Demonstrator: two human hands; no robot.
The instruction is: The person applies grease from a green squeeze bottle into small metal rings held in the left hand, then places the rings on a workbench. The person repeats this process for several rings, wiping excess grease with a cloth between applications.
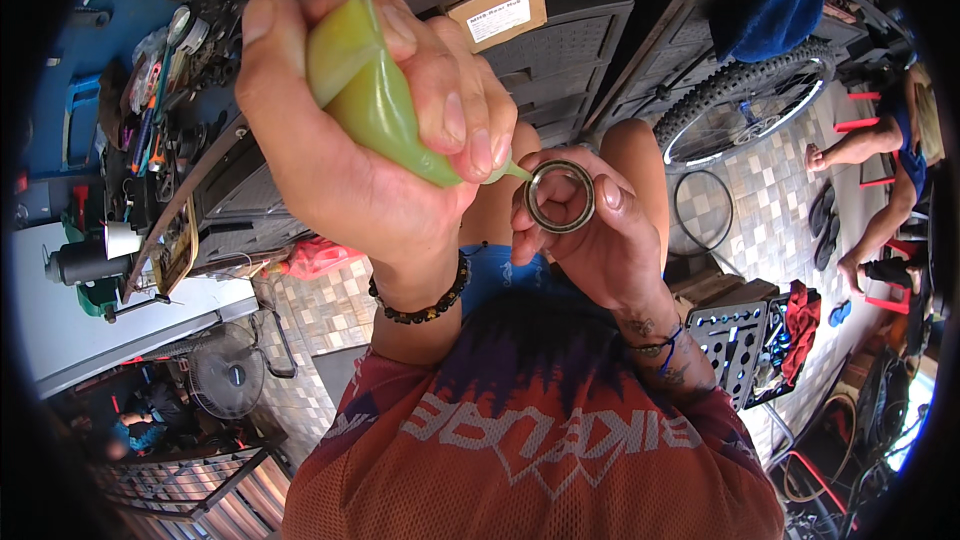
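My left hand (345, 165) is closed around a soft yellow-green squeeze bag (385, 115) with a narrow tapering tip. The bag bulges between the thumb and fingers, and its tip points down to the right, at the edge of a metal bearing ring (560, 228). Below and to the right, my right hand (610, 260) grips that ring between thumb and fingers, its open face turned up. Whether the tip touches the ring, I cannot tell for sure. Both hands are raised above my lap.
Ahead stands a dark drawer cabinet (575, 60) with a cardboard box (497, 12) on it. Hand tools (155, 125) lie on the blue bench at left. To the right are a bicycle wheel (745, 105), an open tool case (725, 350) and other people's legs (880, 155). A fan (226, 370) stands lower left.
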